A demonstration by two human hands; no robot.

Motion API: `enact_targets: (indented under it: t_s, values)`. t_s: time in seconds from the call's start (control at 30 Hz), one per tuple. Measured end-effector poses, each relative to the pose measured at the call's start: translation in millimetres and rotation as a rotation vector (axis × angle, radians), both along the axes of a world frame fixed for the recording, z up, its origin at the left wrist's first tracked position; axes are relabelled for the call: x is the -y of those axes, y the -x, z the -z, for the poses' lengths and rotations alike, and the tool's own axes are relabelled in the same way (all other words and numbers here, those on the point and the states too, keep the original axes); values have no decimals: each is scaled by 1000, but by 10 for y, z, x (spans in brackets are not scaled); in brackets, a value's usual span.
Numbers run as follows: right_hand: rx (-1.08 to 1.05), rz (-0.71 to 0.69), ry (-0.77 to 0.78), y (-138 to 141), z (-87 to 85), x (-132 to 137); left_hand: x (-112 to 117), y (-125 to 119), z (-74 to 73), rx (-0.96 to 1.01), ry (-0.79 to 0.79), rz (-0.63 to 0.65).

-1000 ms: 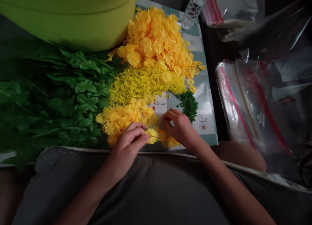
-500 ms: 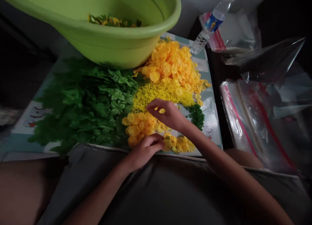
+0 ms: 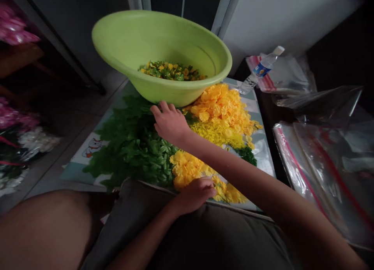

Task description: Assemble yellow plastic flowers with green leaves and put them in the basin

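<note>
The right hand [image 3: 168,122] is seen with its fingers spread apart, just beside the lower wall of a green basin [image 3: 178,96] and above a heap of green leaves [image 3: 137,157]; nothing is clamped in it. The left hand [image 3: 197,194] is curled, fingers together, on loose yellow flowers [image 3: 187,168]; whether anything is gripped cannot be told. Mixed flowers and leaves [image 3: 172,71] are contained in the basin. A water bottle [image 3: 260,71] and plastic bags [image 3: 309,165] are placed to the right.
</note>
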State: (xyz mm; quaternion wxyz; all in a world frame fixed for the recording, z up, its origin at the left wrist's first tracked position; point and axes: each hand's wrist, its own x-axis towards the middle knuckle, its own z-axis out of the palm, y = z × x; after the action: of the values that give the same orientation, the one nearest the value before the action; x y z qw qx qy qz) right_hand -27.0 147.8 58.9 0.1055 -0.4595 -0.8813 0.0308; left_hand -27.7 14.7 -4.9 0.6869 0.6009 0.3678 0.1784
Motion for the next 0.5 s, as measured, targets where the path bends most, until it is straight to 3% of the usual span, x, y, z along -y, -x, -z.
enact_targets:
  t_s: [0.17,0.3,0.4,0.5]
  values:
    - [-61,-30,-50,151,105,-237,25,-8,33,-20,15,-14]
    - [-54,-80,40,204,239,-355,36,-14,52,-47,20,-26]
    - [-126,-33,55,87,252,-423,24,-10,44,-44,-2,-10]
    - [-238,45,58,-168,151,-448,-4,-4,19,-35,-27,22]
